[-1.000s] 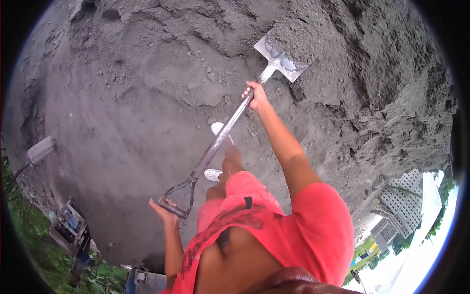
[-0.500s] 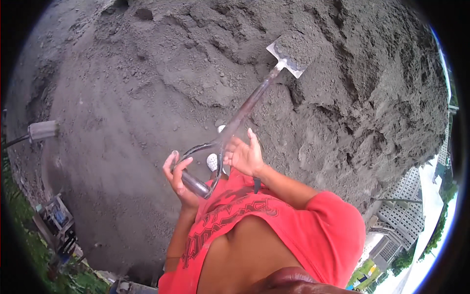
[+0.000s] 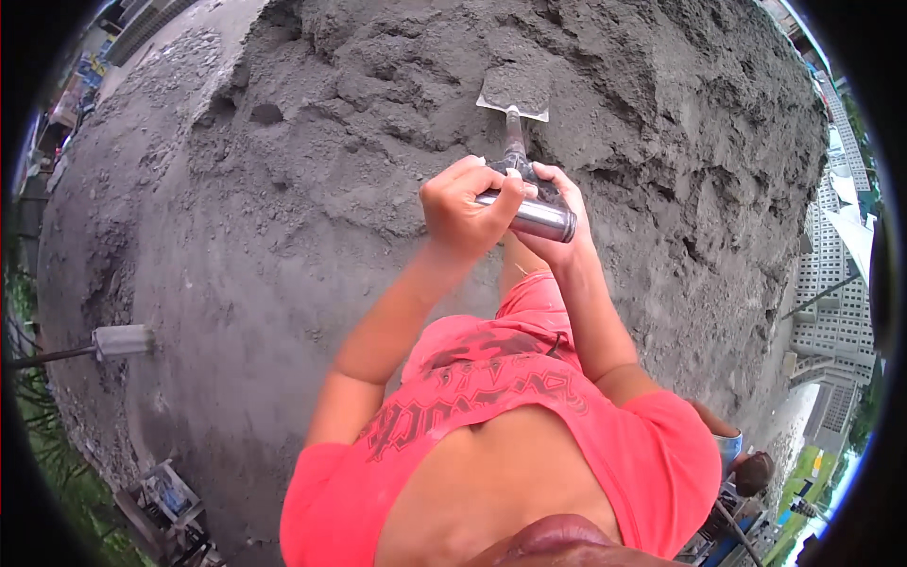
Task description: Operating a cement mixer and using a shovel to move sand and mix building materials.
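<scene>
A shovel [image 3: 514,132] points away from me, its blade loaded with grey sand and resting at the sand pile [image 3: 397,104]. My left hand [image 3: 470,206] is closed around the metal crossbar of its handle. My right hand [image 3: 570,213] wraps the handle fork from the other side, close beside the left, with part of its fingers hidden behind the crossbar. Both forearms reach forward from my red shirt.
At the left a grey block-shaped head on a dark pole [image 3: 123,342] stands over the sand. Hollow concrete blocks [image 3: 836,298] are stacked at the far right. Another person [image 3: 732,449] is partly visible behind my right shoulder. Wooden and metal gear [image 3: 170,496] lies at lower left.
The shovel's handle has swung up and forward, away from my body. My left hand has tightened on the crossbar, and my open right hand has closed on the handle fork.
</scene>
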`<state>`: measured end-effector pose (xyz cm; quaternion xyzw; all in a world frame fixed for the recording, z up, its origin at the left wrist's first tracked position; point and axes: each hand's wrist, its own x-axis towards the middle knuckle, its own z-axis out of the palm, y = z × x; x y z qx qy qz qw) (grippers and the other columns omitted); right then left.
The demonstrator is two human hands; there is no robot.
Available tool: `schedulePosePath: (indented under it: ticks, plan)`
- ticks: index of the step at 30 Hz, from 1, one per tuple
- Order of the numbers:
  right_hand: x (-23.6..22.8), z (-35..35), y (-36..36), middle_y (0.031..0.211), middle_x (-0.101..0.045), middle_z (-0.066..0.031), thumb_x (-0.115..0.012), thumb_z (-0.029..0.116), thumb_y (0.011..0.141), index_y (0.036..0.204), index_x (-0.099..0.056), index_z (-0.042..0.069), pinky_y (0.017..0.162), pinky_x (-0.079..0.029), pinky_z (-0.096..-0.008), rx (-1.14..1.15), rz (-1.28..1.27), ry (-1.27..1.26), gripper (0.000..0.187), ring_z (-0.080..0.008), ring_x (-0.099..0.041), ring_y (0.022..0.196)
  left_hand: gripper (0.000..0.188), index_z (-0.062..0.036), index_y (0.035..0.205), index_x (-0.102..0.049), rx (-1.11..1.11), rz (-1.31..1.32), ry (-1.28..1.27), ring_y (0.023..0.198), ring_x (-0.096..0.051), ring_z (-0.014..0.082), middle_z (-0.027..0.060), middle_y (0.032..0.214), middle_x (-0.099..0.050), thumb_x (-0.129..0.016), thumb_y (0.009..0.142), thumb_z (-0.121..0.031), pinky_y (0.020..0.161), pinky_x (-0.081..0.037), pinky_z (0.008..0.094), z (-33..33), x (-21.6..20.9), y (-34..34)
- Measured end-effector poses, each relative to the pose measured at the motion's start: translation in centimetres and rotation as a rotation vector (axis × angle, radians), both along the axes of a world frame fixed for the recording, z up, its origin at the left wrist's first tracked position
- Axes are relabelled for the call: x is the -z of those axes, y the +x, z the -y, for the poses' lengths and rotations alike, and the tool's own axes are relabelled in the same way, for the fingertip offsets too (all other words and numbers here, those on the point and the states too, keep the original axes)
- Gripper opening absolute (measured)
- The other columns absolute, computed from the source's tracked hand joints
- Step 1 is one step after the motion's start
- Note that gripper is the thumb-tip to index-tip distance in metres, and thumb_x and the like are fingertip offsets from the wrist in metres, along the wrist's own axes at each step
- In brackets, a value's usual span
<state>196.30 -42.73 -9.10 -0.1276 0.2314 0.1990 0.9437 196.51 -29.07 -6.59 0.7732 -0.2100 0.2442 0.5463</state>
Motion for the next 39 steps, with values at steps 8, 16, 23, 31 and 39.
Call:
schedulePosePath:
  ticks: [8,16,23,31,39]
  plan:
    - [-0.3,0.1,3.9,0.050,-0.040,-0.0016,-0.046,0.010,0.076,0.072,-0.044,0.003,0.046,-0.038,-0.0248,-0.154,0.026,0.339,0.008,-0.0123,-0.038,0.045,0.007,0.0002,0.072,-0.049,0.034,0.140,-0.316,0.056,-0.055,0.0154,0.0072,0.059,-0.054,-0.051,0.075,-0.006,0.055,-0.046,0.0283,-0.8,1.3,3.6]
    - [-1.3,0.6,5.4,0.052,-0.037,-0.0013,-0.046,0.004,0.078,0.085,-0.045,0.008,0.050,-0.037,-0.0278,-0.384,-0.117,0.140,0.009,-0.0132,-0.035,0.044,0.020,-0.0060,0.091,-0.036,0.273,0.080,-0.623,0.048,-0.048,0.0152,0.0099,0.056,-0.052,-0.040,0.085,-0.024,0.055,-0.043,0.0309,-1.7,2.1,5.1]
    - [-0.5,0.7,12.8,0.047,-0.034,0.0003,-0.046,0.003,0.075,0.066,-0.046,0.007,0.044,-0.034,-0.0258,-0.261,-0.063,0.200,0.010,-0.0111,-0.030,0.040,0.025,-0.0045,0.095,-0.028,0.273,0.150,-0.662,0.051,-0.044,0.0149,0.0121,0.061,-0.051,-0.045,0.083,-0.019,0.052,-0.042,0.0315,-0.5,3.4,12.6]
    - [7.2,-2.9,5.5,0.047,-0.035,0.0013,-0.046,0.008,0.079,0.066,-0.039,0.008,0.039,-0.033,-0.0240,-0.141,-0.185,-0.046,0.015,-0.0098,-0.032,0.039,0.040,0.0010,0.086,-0.047,0.050,-0.244,-0.520,0.060,-0.053,0.0155,0.0099,0.066,-0.055,-0.031,0.086,-0.036,0.061,-0.045,0.0301,-3.9,11.3,4.8]
    - [8.1,-4.2,3.3,0.049,-0.034,0.0029,-0.047,0.010,0.080,0.070,-0.040,0.008,0.038,-0.033,-0.0234,-0.225,-0.219,-0.229,0.012,-0.0084,-0.032,0.040,0.045,0.0016,0.084,-0.051,0.084,-0.269,-0.407,0.058,-0.054,0.0129,0.0078,0.070,-0.055,-0.032,0.086,-0.039,0.056,-0.044,0.0261,-5.7,11.9,2.3]
